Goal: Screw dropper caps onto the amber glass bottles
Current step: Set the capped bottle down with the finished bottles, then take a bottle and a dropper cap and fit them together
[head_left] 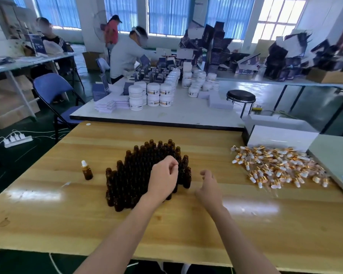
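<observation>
A dense cluster of uncapped amber glass bottles (139, 171) stands upright in the middle of the wooden table (166, 230). One amber bottle with a white-and-gold dropper cap (86, 170) stands alone to the cluster's left. A loose pile of white-and-gold dropper caps (277, 167) lies at the right. My left hand (162, 177) hovers over the cluster's right side, fingers loosely curled, nothing visibly held. My right hand (210, 189) is just right of the cluster, above the table, fingers relaxed and empty.
A white box (281, 138) sits behind the cap pile. Beyond the wooden table, a white table (186, 115) carries several white jars and stacked leaflets. A blue folding chair (53, 89) and a black stool (241, 96) stand farther back, where people work.
</observation>
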